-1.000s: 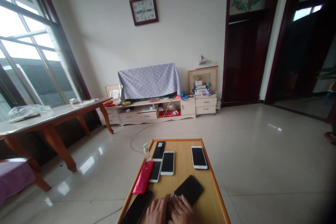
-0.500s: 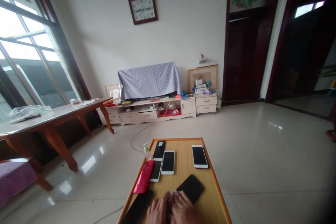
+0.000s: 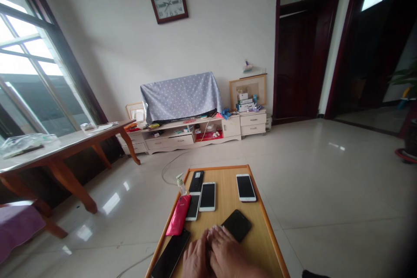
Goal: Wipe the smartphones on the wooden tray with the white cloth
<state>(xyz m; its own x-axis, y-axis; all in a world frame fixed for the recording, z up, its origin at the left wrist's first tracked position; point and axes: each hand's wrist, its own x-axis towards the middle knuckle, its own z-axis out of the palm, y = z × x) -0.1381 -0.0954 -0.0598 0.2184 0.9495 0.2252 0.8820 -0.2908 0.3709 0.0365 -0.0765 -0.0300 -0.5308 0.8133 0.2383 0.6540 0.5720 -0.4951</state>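
Note:
My left hand and my right hand are side by side at the near end of a small wooden table, touching each other. Both have their fingers bent and pressed together. A small pale bit shows at the fingertips, but what they hold is hidden. Just beyond my right hand lies a black smartphone, screen tilted askew, its near corner close to the fingers. To the left of my left hand lies a long dark phone, with a red phone touching its far end.
Farther along the wooden table lie a white phone, another white phone, a black phone and a white phone at right. A pump bottle stands at the left edge. A TV cabinet is across the floor.
The view has shifted slightly, so the room and table sit a little higher and further left. My hands stay together; my right hand's fingers have moved slightly off the black smartphone's edge.

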